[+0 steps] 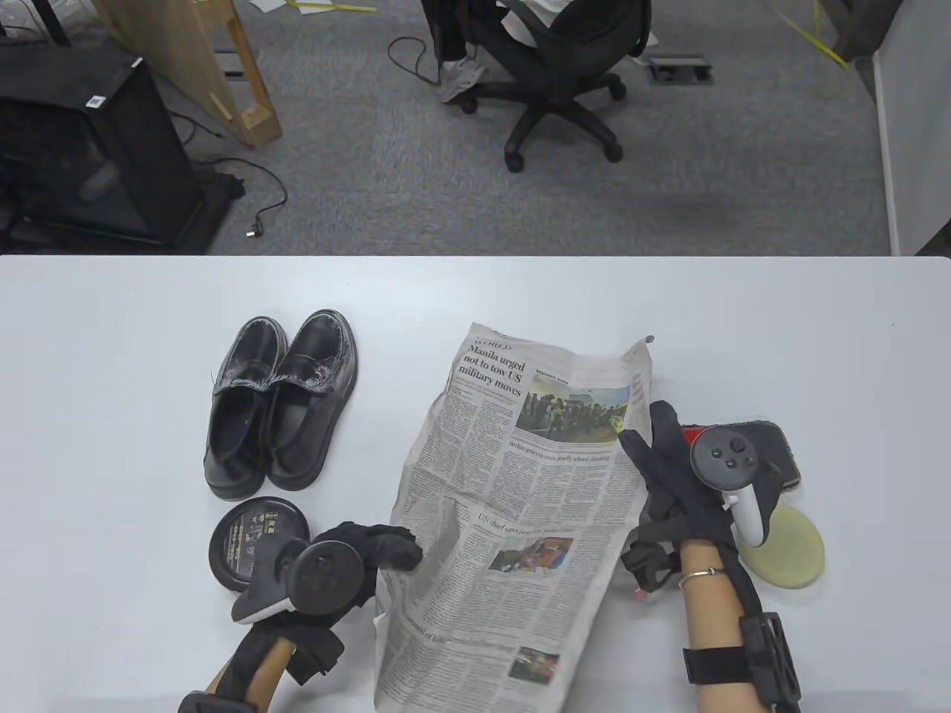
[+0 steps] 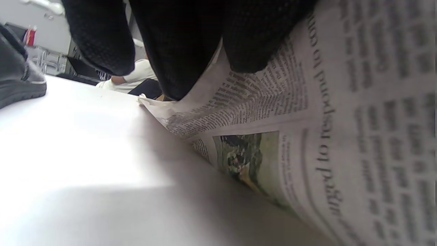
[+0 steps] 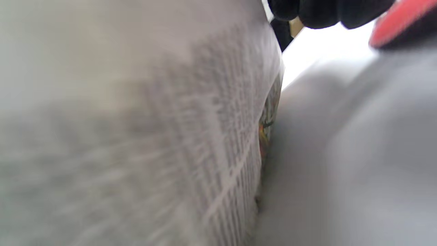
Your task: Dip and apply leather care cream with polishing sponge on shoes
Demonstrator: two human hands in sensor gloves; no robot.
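Observation:
A pair of black leather shoes (image 1: 278, 405) stands side by side at the table's left, with whitish smears on the toes. A round black cream tin (image 1: 249, 538) lies just in front of them. A newspaper (image 1: 513, 505) is spread in the middle. My left hand (image 1: 397, 553) pinches its left edge, which is lifted; the left wrist view shows the fingers (image 2: 177, 51) on the paper (image 2: 307, 136). My right hand (image 1: 645, 434) is at the paper's right edge with fingers spread; I cannot tell whether it grips. A round yellow sponge (image 1: 791, 549) lies right of that wrist.
A black pad with a red part (image 1: 780, 445) lies behind my right hand; the red part shows in the right wrist view (image 3: 399, 20). A shoe heel (image 2: 17, 82) shows in the left wrist view. An office chair (image 1: 557, 82) stands beyond the table's far edge.

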